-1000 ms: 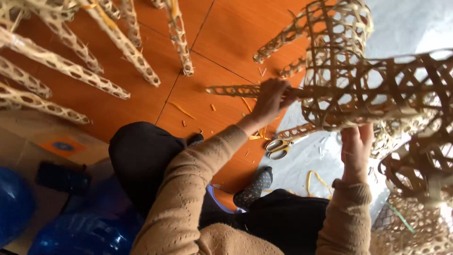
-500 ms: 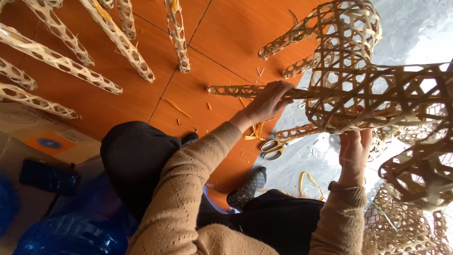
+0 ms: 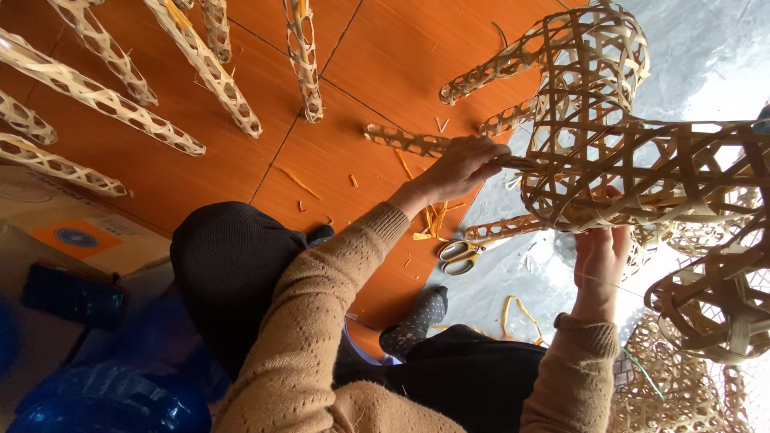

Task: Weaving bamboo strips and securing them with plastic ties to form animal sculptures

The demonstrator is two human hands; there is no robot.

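Note:
A large open-weave bamboo figure point(image 3: 634, 160) with tube-like legs fills the upper right. My left hand point(image 3: 463, 166) grips one woven leg point(image 3: 401, 141) where it joins the body. My right hand point(image 3: 600, 258) is under the body's lower edge, fingers up against the weave and holding it. Both arms wear tan knit sleeves.
Several long woven bamboo tubes point(image 3: 200, 64) lie across the orange floor at upper left. Yellow-handled scissors point(image 3: 459, 255) and bamboo scraps lie below the left hand. More woven pieces point(image 3: 714, 305) sit at right. A cardboard box point(image 3: 80, 232) and blue plastic point(image 3: 96, 385) are at lower left.
The view has shifted slightly; both hands stay on the woven figure, the left still on the leg joint and the right still under the body.

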